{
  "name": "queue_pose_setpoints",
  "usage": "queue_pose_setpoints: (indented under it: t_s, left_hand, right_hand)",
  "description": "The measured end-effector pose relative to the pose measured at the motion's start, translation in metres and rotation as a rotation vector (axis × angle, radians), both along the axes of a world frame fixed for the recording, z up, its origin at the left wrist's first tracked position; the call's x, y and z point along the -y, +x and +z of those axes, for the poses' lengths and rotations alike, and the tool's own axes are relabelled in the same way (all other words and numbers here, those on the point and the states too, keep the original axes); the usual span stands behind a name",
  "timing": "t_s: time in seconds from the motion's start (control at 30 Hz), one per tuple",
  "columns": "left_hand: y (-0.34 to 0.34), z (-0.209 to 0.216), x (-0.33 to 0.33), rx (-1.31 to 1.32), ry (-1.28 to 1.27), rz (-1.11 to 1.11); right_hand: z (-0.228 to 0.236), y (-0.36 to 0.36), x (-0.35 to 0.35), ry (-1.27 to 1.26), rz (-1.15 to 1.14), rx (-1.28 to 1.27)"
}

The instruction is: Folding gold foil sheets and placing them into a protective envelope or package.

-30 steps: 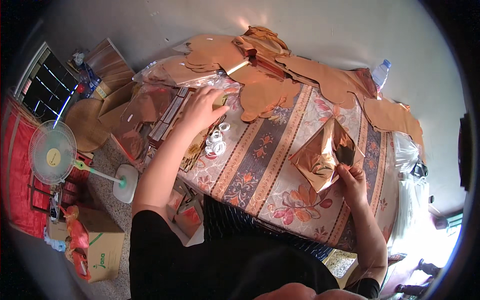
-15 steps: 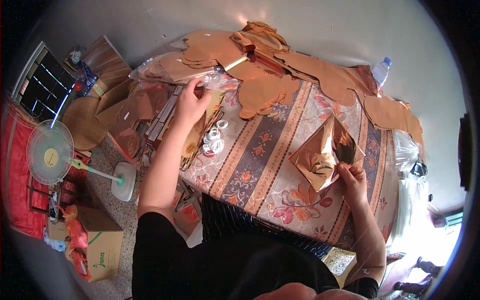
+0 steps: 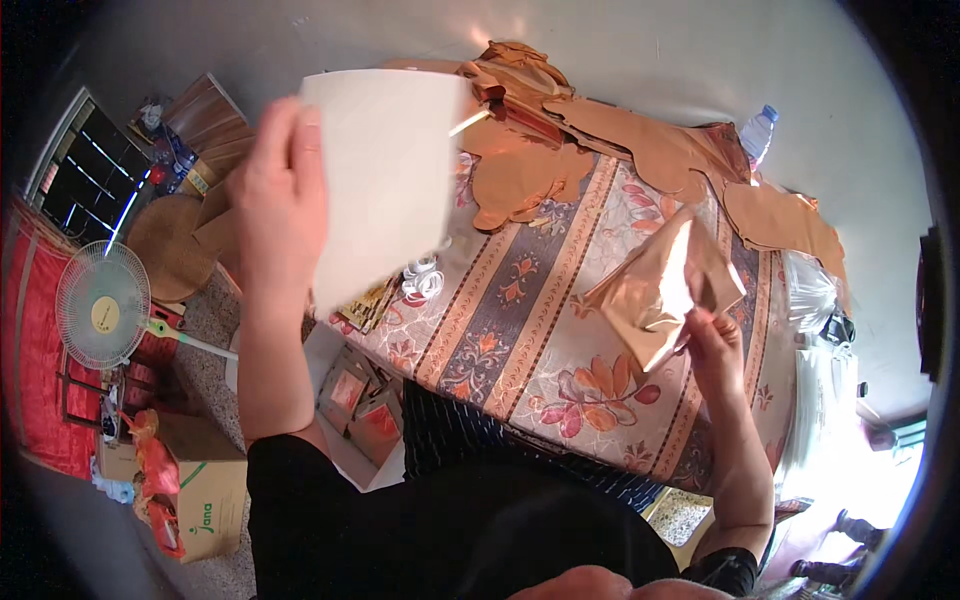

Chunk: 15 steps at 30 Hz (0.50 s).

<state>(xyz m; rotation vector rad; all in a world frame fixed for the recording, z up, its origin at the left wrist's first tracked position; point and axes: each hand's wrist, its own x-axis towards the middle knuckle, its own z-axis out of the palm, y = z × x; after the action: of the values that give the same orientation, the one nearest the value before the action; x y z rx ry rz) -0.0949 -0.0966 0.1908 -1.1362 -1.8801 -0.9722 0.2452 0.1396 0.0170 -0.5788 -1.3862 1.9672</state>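
Observation:
Raised close to the camera over the table's left side, my left hand (image 3: 285,200) grips a blank white sheet (image 3: 390,175) by its left edge. The sheet stands upright and hides much of what lies behind it. At the right, my right hand (image 3: 712,340) pinches the lower right side of a shiny copper-coloured foil balloon (image 3: 665,290), flat and uninflated. White ribbon rolls (image 3: 422,280) lie below the sheet's lower right edge, beside small gold printed pieces (image 3: 365,306). Some of the left hand's fingers are behind the sheet.
Flat copper balloons (image 3: 640,150) lie along the wall on the patterned tablecloth (image 3: 545,300). A plastic bottle (image 3: 760,135) stands at the back right. Left of the table are a fan (image 3: 103,305) and a cardboard box (image 3: 212,505); an open white box (image 3: 350,400) sits below the table edge.
My left hand has come up and leftward from the pile on the table, now with the white sheet in it. My right hand has tilted the foil balloon slightly.

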Motion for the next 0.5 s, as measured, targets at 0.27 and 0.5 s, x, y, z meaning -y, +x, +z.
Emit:
queue_pose_setpoints:
  t_s: [0.27, 0.5]
  left_hand:
    - [0.044, -0.110, -0.084, 0.936, -0.208, -0.695]
    - [0.072, -0.153, -0.111, 1.489, -0.296, -1.004]
  right_hand:
    - [0.021, 0.017, -0.012, -0.066, -0.015, -0.231]
    - [0.006, 0.003, -0.001, -0.030, 0.135, 0.053]
